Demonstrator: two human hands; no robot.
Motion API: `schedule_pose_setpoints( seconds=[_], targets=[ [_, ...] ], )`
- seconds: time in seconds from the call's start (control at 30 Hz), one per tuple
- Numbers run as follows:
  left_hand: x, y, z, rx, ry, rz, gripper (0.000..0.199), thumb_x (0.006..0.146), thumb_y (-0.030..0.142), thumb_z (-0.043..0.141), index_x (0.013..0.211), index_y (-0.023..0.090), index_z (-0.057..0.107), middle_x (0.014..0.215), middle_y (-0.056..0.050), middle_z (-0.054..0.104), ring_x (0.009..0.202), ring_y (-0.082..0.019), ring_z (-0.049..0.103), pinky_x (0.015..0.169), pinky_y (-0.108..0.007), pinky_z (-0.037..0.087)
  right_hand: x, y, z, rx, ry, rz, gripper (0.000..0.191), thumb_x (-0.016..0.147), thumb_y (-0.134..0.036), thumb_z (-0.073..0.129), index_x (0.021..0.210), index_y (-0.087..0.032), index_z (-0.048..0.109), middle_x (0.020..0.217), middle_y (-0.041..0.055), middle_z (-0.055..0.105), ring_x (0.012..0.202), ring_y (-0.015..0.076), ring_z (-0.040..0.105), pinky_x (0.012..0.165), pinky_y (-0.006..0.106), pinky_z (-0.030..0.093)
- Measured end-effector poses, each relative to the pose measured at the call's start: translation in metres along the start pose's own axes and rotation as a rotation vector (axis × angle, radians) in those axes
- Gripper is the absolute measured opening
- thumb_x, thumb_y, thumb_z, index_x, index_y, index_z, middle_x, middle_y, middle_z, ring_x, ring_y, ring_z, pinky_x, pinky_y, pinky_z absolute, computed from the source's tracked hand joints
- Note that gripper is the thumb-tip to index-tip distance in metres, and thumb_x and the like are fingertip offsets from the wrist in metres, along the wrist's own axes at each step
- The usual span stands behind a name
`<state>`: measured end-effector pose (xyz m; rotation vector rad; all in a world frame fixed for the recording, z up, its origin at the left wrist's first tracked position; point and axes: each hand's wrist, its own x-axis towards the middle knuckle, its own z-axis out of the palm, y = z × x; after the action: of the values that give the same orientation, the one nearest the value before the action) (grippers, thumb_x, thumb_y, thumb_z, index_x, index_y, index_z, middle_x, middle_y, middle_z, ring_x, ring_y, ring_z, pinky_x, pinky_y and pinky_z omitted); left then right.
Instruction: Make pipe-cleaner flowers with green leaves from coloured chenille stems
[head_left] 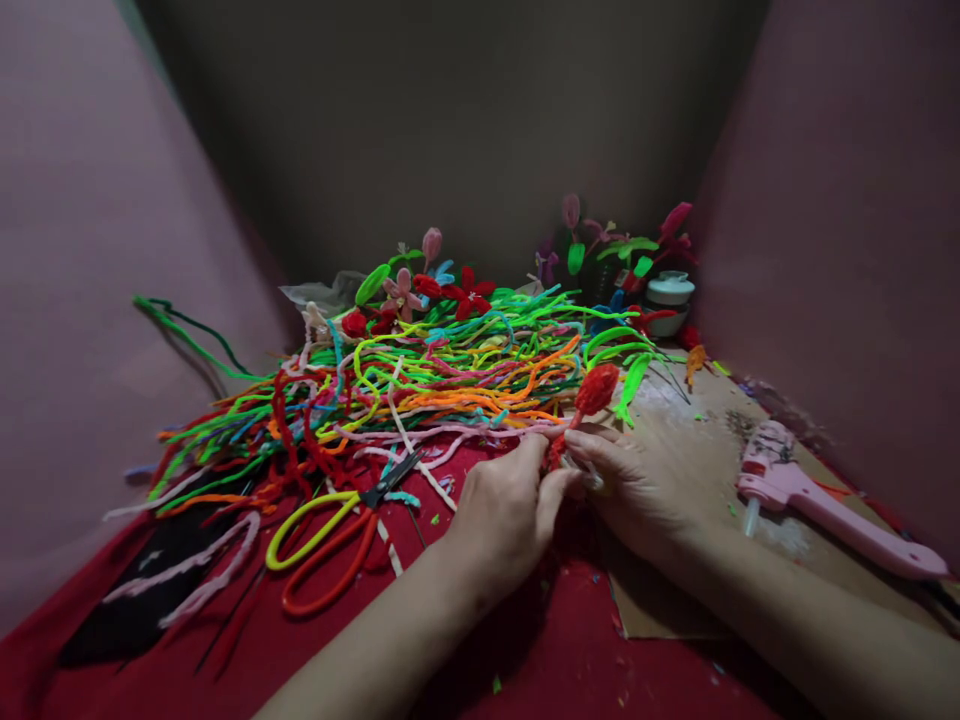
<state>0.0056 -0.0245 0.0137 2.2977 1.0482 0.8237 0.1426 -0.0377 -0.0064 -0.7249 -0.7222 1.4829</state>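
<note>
Between my two hands stands a red pipe-cleaner flower (597, 389), its bud pointing up and slightly right. My left hand (511, 500) pinches the lower part of its red stem from the left, thumb and fingers pressed together. From the right, my right hand (626, 480) closes its fingers on the same stem, just under the bud. Part of the stem is hidden by my fingers. To the left of my left hand lie scissors (367, 500) with one yellow and one red handle loop, blades partly apart.
A big heap of colourful pipe cleaners (450, 380) spreads behind my hands. Finished flowers (471, 293) and a lidded jar (670, 290) stand at the back. On the right, a pink glue gun (832, 510) rests on a cardboard sheet (675, 610). A black flat piece (127, 610) lies at left.
</note>
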Motion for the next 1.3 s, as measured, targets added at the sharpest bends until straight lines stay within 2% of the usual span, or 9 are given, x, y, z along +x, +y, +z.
schedule_pose_setpoints(
  seconds=[0.07,0.17,0.33,0.57,0.67,0.77,0.93,1.1,1.3],
  targets=[
    [-0.004,-0.003,0.004,0.293,0.032,0.102,0.02,0.087,0.029,0.044,0.094,0.013,0.055,0.076,-0.007,0.063,0.067,-0.019,0.06,0.059,-0.028,0.042,0.0,0.001,0.001,0.011,-0.005,-0.006,0.005,0.069,-0.021,0.067,0.071,-0.016,0.068,0.058,-0.002,0.057,0.05,0.0093,0.044,0.047,0.021,0.034],
    [-0.006,-0.005,0.006,0.499,0.075,0.189,0.02,0.089,0.026,0.039,0.084,0.014,0.054,0.069,-0.006,0.062,0.061,-0.018,0.06,0.054,-0.027,0.04,0.0,0.002,0.001,0.022,-0.032,0.002,0.005,0.071,-0.021,0.066,0.068,-0.017,0.066,0.056,-0.0035,0.054,0.047,0.0078,0.039,0.045,0.021,0.031],
    [-0.003,-0.007,0.005,0.58,0.109,0.279,0.02,0.089,0.018,0.036,0.082,0.016,0.054,0.065,-0.004,0.062,0.057,-0.016,0.058,0.051,-0.025,0.039,0.0,0.006,-0.003,-0.011,-0.026,0.025,0.013,0.074,-0.024,0.065,0.064,-0.016,0.062,0.054,-0.0038,0.052,0.046,0.0073,0.038,0.044,0.021,0.027],
    [-0.004,-0.007,0.002,0.545,0.021,0.214,0.018,0.082,0.01,0.04,0.089,0.014,0.057,0.071,-0.006,0.064,0.062,-0.017,0.06,0.055,-0.025,0.042,0.0,0.006,-0.004,-0.073,-0.007,0.004,0.013,0.075,-0.026,0.065,0.066,-0.016,0.062,0.054,-0.0044,0.05,0.047,0.0076,0.039,0.043,0.022,0.027],
    [-0.004,-0.007,0.002,0.415,0.021,0.171,0.02,0.084,0.01,0.039,0.089,0.015,0.058,0.073,-0.005,0.065,0.063,-0.016,0.059,0.058,-0.024,0.042,0.0,0.006,-0.004,-0.097,-0.007,-0.012,0.014,0.076,-0.026,0.065,0.066,-0.017,0.06,0.055,-0.0041,0.049,0.047,0.0082,0.039,0.044,0.022,0.028],
    [-0.002,-0.005,0.0,0.207,0.045,0.082,0.021,0.088,0.017,0.038,0.086,0.016,0.059,0.071,-0.003,0.064,0.06,-0.012,0.057,0.059,-0.022,0.041,0.0,0.007,-0.004,-0.076,-0.046,0.006,0.017,0.078,-0.032,0.064,0.07,-0.017,0.061,0.056,-0.0033,0.049,0.047,0.0086,0.039,0.044,0.022,0.028],
    [0.003,0.004,-0.005,-0.205,0.061,-0.079,0.022,0.087,0.022,0.044,0.069,0.017,0.056,0.062,0.002,0.056,0.055,-0.009,0.048,0.056,-0.019,0.036,-0.003,0.002,-0.002,0.017,-0.099,0.041,0.018,0.078,-0.036,0.063,0.082,-0.018,0.067,0.061,-0.001,0.054,0.053,0.0104,0.043,0.047,0.022,0.031],
    [0.006,0.006,-0.009,-0.489,-0.013,-0.218,0.027,0.085,0.027,0.046,0.062,0.015,0.053,0.053,0.004,0.044,0.05,-0.007,0.037,0.049,-0.018,0.03,-0.006,-0.003,0.0,0.082,-0.096,0.138,0.021,0.075,-0.028,0.062,0.093,-0.02,0.069,0.071,0.0015,0.061,0.057,0.0116,0.047,0.046,0.022,0.031],
    [0.008,0.012,-0.012,-0.821,-0.103,-0.41,0.027,0.081,0.031,0.05,0.06,0.015,0.05,0.046,0.007,0.04,0.038,-0.003,0.03,0.039,-0.017,0.023,-0.003,-0.002,-0.001,0.083,-0.139,0.152,0.023,0.075,-0.029,0.061,0.094,-0.019,0.069,0.065,0.0004,0.055,0.053,0.0105,0.042,0.043,0.021,0.027]
  ],
)
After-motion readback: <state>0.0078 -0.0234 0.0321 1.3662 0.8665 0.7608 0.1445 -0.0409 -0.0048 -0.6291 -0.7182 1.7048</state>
